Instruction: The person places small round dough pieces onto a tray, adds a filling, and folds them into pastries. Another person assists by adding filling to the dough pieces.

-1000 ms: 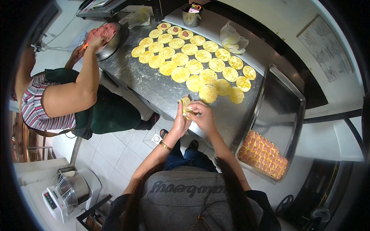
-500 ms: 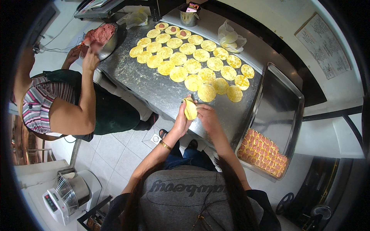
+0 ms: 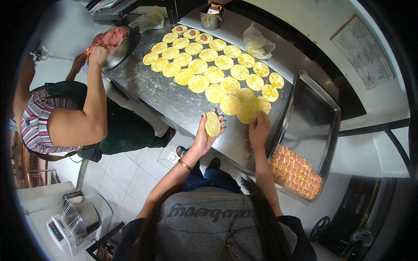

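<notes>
Left hand: cupped around a stack of round yellow wrappers (image 3: 213,124), thumb on one side and fingers curled along the other; this left hand (image 3: 210,128) sits over the near edge of the steel table (image 3: 174,93).
Right hand: at the left hand's three o'clock, the right hand (image 3: 259,124) has its fingertips gathered at the near rim of a single wrapper (image 3: 245,114); I cannot tell whether they pinch it or merely touch.
Single wrapper: ten o'clock from the right hand, overlapping wrappers in the laid-out rows (image 3: 198,66), which spread toward twelve from the left hand.
Weight and feel: probably very light, soft and floppy; likely to crease or tear if tugged.
Surface: looks dry and perhaps floury, so neighbours may slide or cling unevenly.
Grip for one wrapper: the rim, thumb against fingertip, peeling gently.
Grip for the stack: flat palm, light squeeze along the sides.
</notes>
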Demonstrator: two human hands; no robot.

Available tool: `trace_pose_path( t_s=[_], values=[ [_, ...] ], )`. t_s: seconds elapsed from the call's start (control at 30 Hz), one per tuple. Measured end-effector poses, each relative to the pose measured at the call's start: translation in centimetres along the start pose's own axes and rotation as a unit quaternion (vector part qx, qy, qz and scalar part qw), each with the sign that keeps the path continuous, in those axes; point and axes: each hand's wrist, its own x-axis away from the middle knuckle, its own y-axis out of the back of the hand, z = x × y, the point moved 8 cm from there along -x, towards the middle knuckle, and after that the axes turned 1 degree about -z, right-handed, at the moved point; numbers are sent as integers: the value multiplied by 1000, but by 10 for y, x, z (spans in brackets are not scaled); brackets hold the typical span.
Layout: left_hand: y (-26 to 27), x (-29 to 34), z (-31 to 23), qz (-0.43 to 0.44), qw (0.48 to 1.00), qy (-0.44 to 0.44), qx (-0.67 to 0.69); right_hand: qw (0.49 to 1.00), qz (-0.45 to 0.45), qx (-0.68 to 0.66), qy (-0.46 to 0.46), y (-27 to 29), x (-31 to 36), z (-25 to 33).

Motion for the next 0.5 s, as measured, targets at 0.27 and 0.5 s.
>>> trace_pose_path(
  t_s=[0.27, 0.5],
  values=[
    [1, -2, 6, 3, 1000, -25, 7, 855, 201, -466, -105, -21, 7, 68],
    [7, 6, -17, -19, 997, -77, 13, 753, 262, -590, -127, -53, 17, 128]
  ],
)
